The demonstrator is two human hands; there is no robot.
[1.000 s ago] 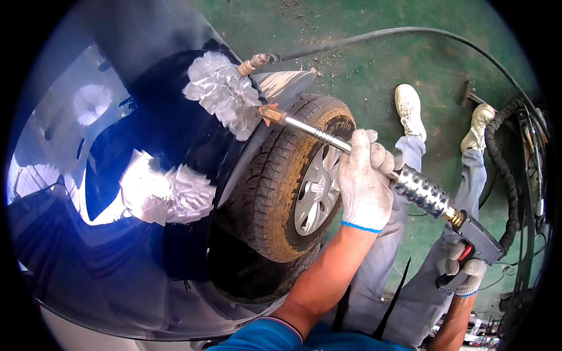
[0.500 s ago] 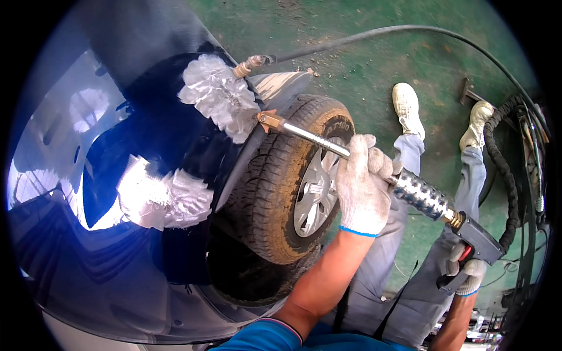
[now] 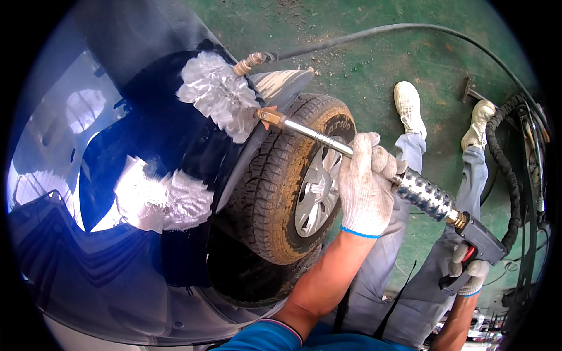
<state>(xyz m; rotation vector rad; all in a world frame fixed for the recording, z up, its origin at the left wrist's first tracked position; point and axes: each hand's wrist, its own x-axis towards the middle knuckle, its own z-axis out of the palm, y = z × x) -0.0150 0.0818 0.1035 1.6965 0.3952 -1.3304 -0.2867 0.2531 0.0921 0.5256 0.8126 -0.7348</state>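
My gloved left hand (image 3: 367, 190) is closed round the steel shaft (image 3: 316, 136) of a dent puller gun, just ahead of its ribbed chrome weight (image 3: 426, 194). The gloved right hand (image 3: 473, 274) grips the black pistol handle (image 3: 483, 240), fingers by its red trigger. At the far end, the copper tip (image 3: 270, 117) meets the edge of a ground bare-metal patch (image 3: 216, 93) on the dark blue car panel (image 3: 158, 126). A second bare patch (image 3: 167, 199) lies nearer to me. Whether the tip is fixed to the metal is too small to tell.
Below the panel edge stands a muddy tyre (image 3: 275, 181) with a silver wheel. A black cable (image 3: 374, 32) arcs from a copper clamp (image 3: 250, 63) on the panel over the green floor (image 3: 357, 64). A thick wrapped cable (image 3: 503, 169) hangs at right beside my legs.
The gun and both hands have shifted very slightly to the right. The copper tip stays at the patch's edge, and both grips are unchanged.
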